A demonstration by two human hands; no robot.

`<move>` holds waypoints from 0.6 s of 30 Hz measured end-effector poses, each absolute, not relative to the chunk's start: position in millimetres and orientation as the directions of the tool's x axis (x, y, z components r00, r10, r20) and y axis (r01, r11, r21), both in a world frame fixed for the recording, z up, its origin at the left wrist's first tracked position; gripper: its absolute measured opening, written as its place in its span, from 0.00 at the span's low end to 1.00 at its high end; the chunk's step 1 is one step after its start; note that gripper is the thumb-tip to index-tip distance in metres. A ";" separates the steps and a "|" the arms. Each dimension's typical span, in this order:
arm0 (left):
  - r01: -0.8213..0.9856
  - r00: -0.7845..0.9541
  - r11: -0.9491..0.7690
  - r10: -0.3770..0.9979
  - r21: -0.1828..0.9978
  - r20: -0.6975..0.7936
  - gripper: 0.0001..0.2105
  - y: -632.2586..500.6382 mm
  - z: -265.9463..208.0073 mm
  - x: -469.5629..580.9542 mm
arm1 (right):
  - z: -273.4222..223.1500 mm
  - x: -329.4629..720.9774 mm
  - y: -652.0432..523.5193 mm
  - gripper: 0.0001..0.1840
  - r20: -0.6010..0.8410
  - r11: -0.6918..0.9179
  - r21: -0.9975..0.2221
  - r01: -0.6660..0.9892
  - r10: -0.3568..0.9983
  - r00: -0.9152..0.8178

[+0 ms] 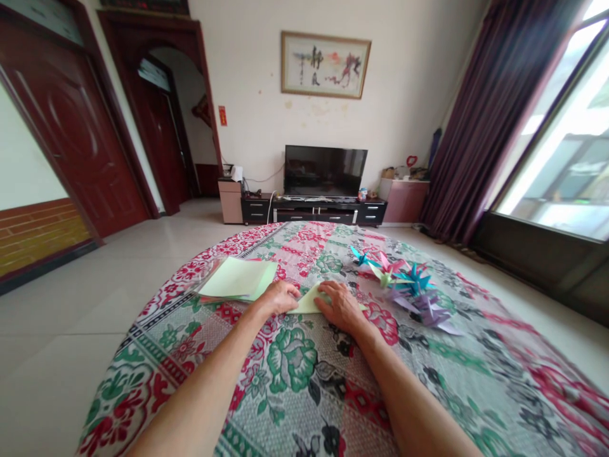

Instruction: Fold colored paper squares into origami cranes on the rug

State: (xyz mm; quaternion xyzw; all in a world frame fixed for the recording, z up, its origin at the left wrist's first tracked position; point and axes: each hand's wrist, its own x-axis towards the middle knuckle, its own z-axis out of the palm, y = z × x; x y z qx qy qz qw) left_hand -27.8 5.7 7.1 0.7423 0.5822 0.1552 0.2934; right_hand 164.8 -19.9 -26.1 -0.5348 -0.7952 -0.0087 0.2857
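A pale green sheet of origami paper (pixel 307 303), folded into a triangle, lies on the table in front of me. My left hand (pixel 281 297) is closed at the paper's left corner, thumb and fingers together. On the paper's right side rests my right hand (pixel 339 306), its fingers slightly bent and laid over the sheet, covering part of it. Left of my hands is a stack of coloured paper (pixel 238 278) with pale green on top. Several folded paper cranes (pixel 413 279) in blue, pink, green and purple sit in a group to the right.
A patterned floral tablecloth (pixel 290 362) covers the round table. Beyond it a television (pixel 326 171) stands on a low black cabinet (pixel 257 211). Dark curtains (pixel 476 127) hang beside the window at right, and red-brown doors (pixel 80 120) are at left.
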 end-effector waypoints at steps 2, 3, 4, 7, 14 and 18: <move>0.752 0.290 -0.149 0.950 0.642 -0.120 0.19 6.8 4.9 -29.3 | -27.1 165.2 -19.8 0.14 0.463 0.432 -0.295 0.852 0.845 -0.268; 0.740 0.297 -0.148 0.947 0.656 -0.122 0.19 7.7 3.6 -30.4 | -27.5 165.2 -19.8 0.14 0.463 0.434 -0.296 0.851 0.844 -0.270; 0.728 0.304 -0.141 0.943 0.671 -0.132 0.19 8.7 2.3 -31.6 | -27.7 165.2 -19.9 0.14 0.463 0.436 -0.297 0.849 0.844 -0.272; 0.679 0.353 -0.111 0.916 0.726 -0.190 0.21 11.6 -0.8 -36.7 | -27.2 164.2 -20.7 0.14 0.464 0.429 -0.305 0.850 0.847 -0.261; 0.656 0.420 -0.148 0.887 0.740 -0.195 0.16 7.4 2.6 -38.4 | -29.5 163.3 -17.0 0.19 0.498 0.375 -0.403 0.835 0.855 -0.143; 0.679 0.389 -0.145 0.903 0.719 -0.185 0.12 3.2 7.0 -32.8 | -30.5 163.0 -12.5 0.19 0.497 0.277 -0.453 0.847 0.867 -0.018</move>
